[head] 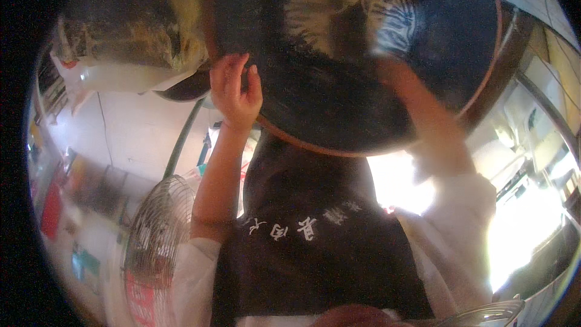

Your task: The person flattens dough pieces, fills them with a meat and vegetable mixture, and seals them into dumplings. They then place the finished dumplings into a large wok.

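Observation:
A large, dark round griddle-like surface with a reddish-brown rim spans the top of the view before me. My left hand is at its left rim, fingers loosely curled and thumb apart, with nothing visible in it. Over the surface reaches my right hand, badly blurred. Just beyond it lies a bluish-white streaked patch; whether this is a held thing, a smear or a reflection is unclear. A tan patch with ragged edges shows beside it on the dark surface.
At upper left hangs or stands a plastic-covered bundle with dark contents. A wire-caged fan is close to my left arm, near a green pole. My dark apron bears white writing. Bright light comes in at right.

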### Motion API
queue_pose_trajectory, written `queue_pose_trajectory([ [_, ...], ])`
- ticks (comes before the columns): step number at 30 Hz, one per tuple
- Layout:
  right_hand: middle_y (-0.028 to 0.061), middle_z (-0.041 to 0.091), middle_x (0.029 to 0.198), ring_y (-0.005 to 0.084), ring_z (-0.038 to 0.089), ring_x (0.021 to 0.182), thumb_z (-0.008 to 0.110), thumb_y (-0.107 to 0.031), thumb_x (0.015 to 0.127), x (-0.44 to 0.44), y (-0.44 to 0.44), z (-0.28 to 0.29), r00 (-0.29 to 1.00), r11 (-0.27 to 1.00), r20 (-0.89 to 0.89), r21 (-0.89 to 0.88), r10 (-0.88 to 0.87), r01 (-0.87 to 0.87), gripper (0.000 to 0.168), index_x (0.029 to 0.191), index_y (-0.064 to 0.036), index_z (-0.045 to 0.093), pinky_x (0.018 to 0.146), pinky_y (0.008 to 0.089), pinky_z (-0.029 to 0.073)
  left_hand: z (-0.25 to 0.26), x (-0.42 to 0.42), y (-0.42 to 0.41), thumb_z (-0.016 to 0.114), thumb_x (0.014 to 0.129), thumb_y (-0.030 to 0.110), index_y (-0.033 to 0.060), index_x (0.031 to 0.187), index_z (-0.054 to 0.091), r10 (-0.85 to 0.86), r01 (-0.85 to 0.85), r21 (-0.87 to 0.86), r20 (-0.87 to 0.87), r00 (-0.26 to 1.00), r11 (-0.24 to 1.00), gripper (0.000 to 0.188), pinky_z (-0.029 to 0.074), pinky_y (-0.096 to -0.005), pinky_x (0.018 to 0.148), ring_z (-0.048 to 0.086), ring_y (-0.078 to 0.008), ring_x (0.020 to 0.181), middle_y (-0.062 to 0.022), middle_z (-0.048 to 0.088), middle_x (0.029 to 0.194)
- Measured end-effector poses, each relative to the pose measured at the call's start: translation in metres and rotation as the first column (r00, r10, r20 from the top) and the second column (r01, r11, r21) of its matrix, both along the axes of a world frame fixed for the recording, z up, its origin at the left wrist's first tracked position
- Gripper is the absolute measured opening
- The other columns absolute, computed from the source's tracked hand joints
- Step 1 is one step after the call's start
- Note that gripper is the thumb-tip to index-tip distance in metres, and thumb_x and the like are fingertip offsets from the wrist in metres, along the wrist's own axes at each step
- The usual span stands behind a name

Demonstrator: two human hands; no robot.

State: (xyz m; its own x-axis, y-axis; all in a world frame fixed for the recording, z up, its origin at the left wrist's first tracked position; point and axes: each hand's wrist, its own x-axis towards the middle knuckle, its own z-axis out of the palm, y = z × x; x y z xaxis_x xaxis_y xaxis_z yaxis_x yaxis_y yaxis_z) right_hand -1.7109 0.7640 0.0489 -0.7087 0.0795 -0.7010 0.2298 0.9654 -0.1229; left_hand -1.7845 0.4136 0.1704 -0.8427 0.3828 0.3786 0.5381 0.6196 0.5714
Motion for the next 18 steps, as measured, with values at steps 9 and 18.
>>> queue_pose_trajectory([
  [9,0.0191,0.066,0.098,0.0356,0.065,0.089,0.050,-0.027,0.091,0.104,-0.001,0.001,0.930,0.991,0.350,0.104,-0.114,0.083,0.037,0.123,-0.011,0.054,0.073,0.0523,0.051,-0.008,-0.001,-0.003,0.067,0.079,0.007,0.0074,0.104,0.065,-0.034,0.034,-0.006,-0.037,0.999,0.999,0.025,0.049,-0.0366,0.074,0.059,-0.0291,0.091,-0.0125,0.061,0.102],
  [18,0.0191,0.067,0.093,0.0354,0.066,0.085,0.049,-0.031,0.090,0.132,-0.019,-0.024,0.937,0.965,0.251,0.156,-0.243,0.209,0.042,0.129,-0.015,0.051,0.071,0.0507,0.052,-0.008,0.000,-0.002,0.068,0.078,0.006,0.0076,0.103,0.066,0.033,-0.033,-0.015,-0.016,0.999,0.999,0.025,0.048,-0.0357,0.076,0.059,-0.0267,0.090,-0.0111,0.061,0.103],
])
